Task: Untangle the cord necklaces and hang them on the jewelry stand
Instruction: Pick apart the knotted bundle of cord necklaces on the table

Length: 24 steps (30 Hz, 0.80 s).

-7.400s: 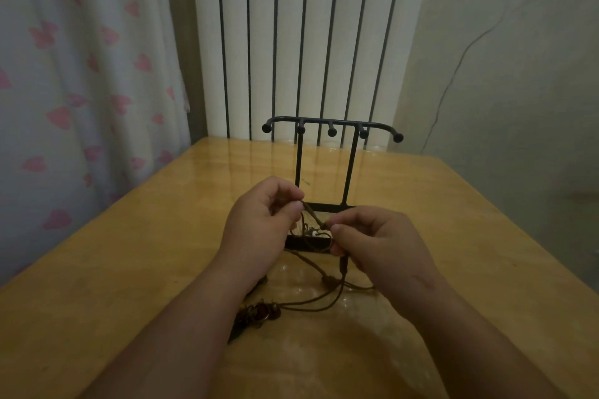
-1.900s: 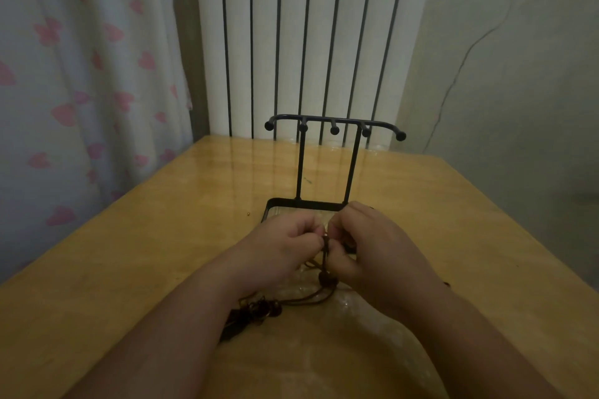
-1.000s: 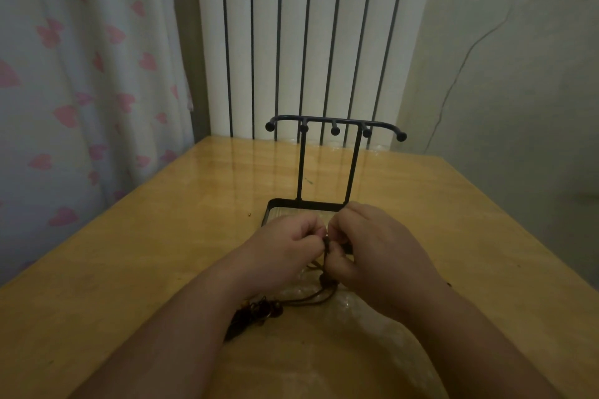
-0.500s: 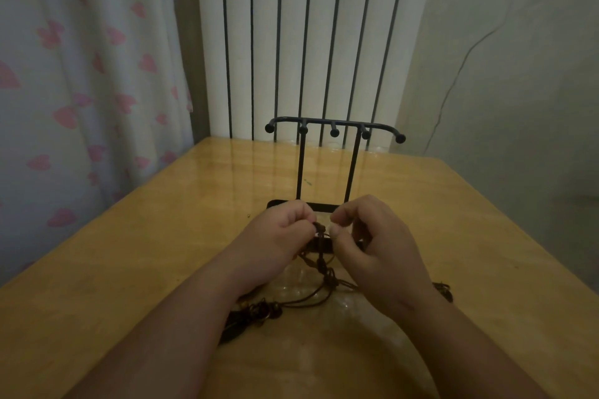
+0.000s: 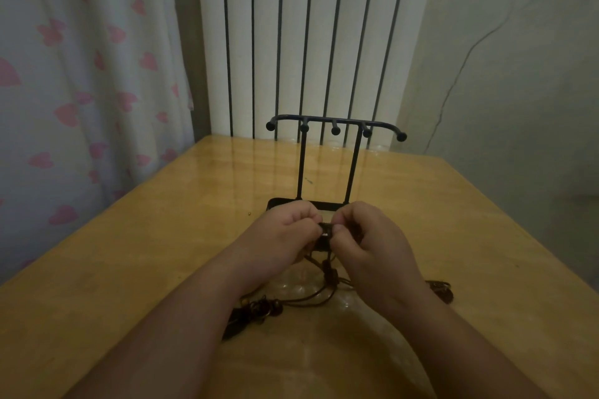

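Note:
My left hand (image 5: 285, 236) and my right hand (image 5: 372, 243) meet just above the table, and both pinch the same dark tangle of the cord necklaces (image 5: 325, 230) between fingertips and thumbs. Brown cords (image 5: 311, 296) trail down from the tangle onto the table. A cluster of beads and a dark pendant (image 5: 259, 311) lies under my left wrist, and another dark pendant (image 5: 440, 290) lies to the right of my right wrist. The black jewelry stand (image 5: 335, 126) rises just behind my hands, its hooks bare and its base partly hidden by my fingers.
The wooden table (image 5: 162, 236) runs back to a white ribbed radiator (image 5: 308, 42). A curtain with pink hearts (image 5: 81, 74) hangs along the left edge. A plain wall (image 5: 502, 74) stands on the right.
Both hands have lifted a little off the table and toward the stand, keeping their pinch on the tangle. The cords below them now hang more stretched.

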Each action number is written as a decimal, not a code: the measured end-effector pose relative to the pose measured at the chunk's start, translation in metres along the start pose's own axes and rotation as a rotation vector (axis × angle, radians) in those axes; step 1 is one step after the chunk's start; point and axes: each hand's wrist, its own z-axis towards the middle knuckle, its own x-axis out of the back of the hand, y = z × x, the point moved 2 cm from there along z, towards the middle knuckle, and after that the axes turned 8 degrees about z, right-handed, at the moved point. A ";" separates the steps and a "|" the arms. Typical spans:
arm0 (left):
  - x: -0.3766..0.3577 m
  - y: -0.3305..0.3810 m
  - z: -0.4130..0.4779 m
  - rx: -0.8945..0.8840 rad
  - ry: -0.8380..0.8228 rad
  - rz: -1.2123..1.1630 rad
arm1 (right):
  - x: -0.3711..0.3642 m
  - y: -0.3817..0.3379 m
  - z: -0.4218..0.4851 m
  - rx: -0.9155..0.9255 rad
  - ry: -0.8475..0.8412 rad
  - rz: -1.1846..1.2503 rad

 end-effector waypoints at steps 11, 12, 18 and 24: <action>0.004 0.001 0.000 -0.029 0.118 0.105 | 0.004 -0.001 0.000 0.021 -0.054 -0.103; 0.003 0.002 0.000 -0.034 0.131 0.112 | 0.004 0.000 0.000 0.022 -0.056 -0.133; 0.002 0.004 0.000 -0.042 0.210 0.086 | 0.000 0.000 0.000 -0.004 -0.047 -0.175; 0.003 0.005 -0.002 -0.036 0.203 0.124 | 0.004 0.002 0.001 0.066 -0.029 -0.187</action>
